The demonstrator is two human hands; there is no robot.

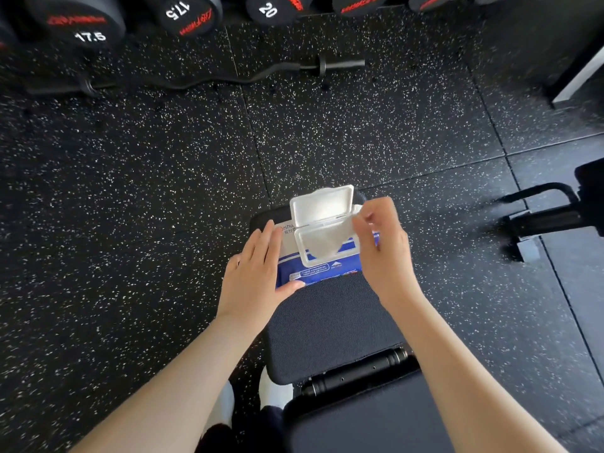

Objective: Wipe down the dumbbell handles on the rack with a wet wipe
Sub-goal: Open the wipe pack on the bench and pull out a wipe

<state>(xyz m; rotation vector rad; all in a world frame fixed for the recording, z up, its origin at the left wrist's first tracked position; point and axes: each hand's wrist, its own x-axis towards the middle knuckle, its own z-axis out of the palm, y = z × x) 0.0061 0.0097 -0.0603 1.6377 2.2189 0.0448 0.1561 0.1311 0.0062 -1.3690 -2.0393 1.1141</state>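
A blue and white wet wipe pack lies on the far end of a black bench pad, its white flip lid standing open. My left hand lies flat on the pack's left side, thumb on its near edge. Fingertips of my right hand pinch a white wipe that is partly drawn out of the opening. Black dumbbells marked 17.5 and 20 sit on the rack along the top edge; their handles are out of view.
A curl bar lies on the black speckled rubber floor below the rack. A black machine frame stands at the right. The bench's rollers and my white shoes are near the bottom.
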